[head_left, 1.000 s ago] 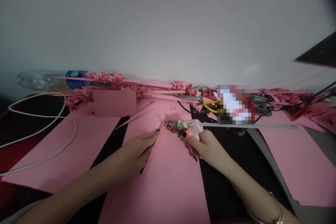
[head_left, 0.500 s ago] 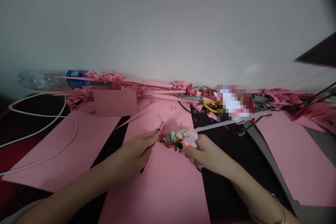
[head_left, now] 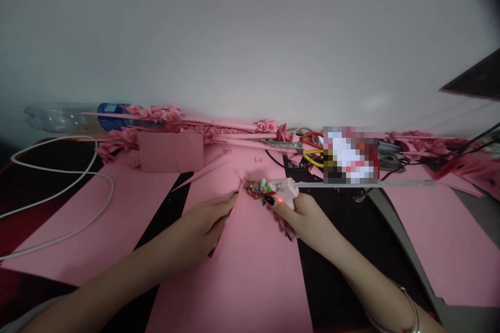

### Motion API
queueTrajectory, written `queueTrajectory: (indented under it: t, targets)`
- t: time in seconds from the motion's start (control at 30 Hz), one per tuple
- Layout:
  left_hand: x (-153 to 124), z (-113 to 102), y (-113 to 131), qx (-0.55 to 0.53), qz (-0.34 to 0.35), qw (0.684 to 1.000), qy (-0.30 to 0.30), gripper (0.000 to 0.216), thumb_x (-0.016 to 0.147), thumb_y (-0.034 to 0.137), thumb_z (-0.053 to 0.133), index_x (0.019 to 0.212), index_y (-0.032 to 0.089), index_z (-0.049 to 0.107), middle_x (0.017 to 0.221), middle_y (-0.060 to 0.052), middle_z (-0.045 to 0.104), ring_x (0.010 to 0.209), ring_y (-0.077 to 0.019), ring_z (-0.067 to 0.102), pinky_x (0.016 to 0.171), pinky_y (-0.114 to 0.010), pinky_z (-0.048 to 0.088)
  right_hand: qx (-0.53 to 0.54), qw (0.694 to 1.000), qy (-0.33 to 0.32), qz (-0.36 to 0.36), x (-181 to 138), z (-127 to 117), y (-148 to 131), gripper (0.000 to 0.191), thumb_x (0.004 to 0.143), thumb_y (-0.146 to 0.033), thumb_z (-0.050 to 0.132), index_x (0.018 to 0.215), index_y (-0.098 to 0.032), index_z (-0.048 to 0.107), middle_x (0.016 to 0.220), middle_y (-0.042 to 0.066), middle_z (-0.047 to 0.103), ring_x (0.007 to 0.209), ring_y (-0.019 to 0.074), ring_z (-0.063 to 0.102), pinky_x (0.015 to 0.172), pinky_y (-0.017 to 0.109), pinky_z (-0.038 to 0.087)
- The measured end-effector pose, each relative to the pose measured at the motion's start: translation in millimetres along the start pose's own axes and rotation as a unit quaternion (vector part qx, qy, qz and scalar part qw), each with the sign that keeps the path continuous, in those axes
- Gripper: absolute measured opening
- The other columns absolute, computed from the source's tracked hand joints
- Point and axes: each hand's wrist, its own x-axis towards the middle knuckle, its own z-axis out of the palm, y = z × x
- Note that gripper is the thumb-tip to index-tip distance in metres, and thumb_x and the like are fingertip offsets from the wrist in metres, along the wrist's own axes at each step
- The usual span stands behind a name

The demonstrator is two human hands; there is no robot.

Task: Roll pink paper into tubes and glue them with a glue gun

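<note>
My right hand (head_left: 302,216) is wrapped round a white glue gun (head_left: 283,190) with a small red light lit. A long translucent glue stick (head_left: 359,184) sticks out of its back. The front of the gun is crusted with coloured bits, and its tip is at the upper edge of a folded pink paper piece (head_left: 233,209). Whether the tip touches the paper I cannot tell. My left hand (head_left: 213,218) pinches that paper, which stands on edge above a large pink sheet (head_left: 234,281).
Pink paper flowers (head_left: 156,113) and rolled stems lie along the wall, with a plastic bottle (head_left: 58,117) at left. Scissors (head_left: 312,151) lie beside a blurred packet (head_left: 349,156). A white cable (head_left: 111,192) loops over the left sheet. More pink sheets (head_left: 449,234) lie at right.
My right hand has moved the glue gun slightly up and away from me, along the paper's edge. The glue stick now lies more level. My left hand keeps its hold.
</note>
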Motion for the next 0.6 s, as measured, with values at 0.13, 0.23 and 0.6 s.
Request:
queueTrajectory:
  t: [0.13, 0.23, 0.6]
  targets:
    - [-2, 1, -3, 0.012, -0.009, 1.000, 0.009, 0.043, 0.092, 0.017, 0.033, 0.133, 0.026, 0.045, 0.103, -0.004, 0.065, 0.098, -0.0186, 0.058, 0.097, -0.034, 0.042, -0.009, 1.000, -0.023, -0.017, -4, 2, 3, 0.030, 0.087, -0.034, 0.046, 0.061, -0.018, 0.050, 0.044, -0.003, 0.051, 0.037, 0.0090, 0.050, 0.038, 0.019, 0.039]
    - [-3, 2, -4, 0.008, -0.037, 0.999, 0.003, 0.044, 0.092, 0.016, 0.032, 0.134, 0.023, 0.043, 0.088, -0.003, 0.065, 0.076, -0.0151, 0.060, 0.089, -0.031, 0.047, 0.013, 0.998, -0.064, -0.002, -8, 3, 4, 0.026, 0.086, -0.032, 0.048, 0.064, -0.018, 0.049, 0.046, -0.005, 0.047, 0.036, 0.0071, 0.047, 0.035, 0.016, 0.034]
    - [-3, 0, -1, -0.034, -0.081, 0.996, -0.015, 0.040, 0.091, 0.018, 0.033, 0.127, 0.022, 0.048, 0.080, -0.001, 0.059, 0.055, -0.0106, 0.052, 0.054, -0.020, 0.045, 0.058, 0.992, -0.108, 0.034, -10, 0, 5, 0.028, 0.086, -0.032, 0.049, 0.063, -0.016, 0.052, 0.046, -0.005, 0.047, 0.035, 0.0051, 0.042, 0.034, 0.015, 0.031]
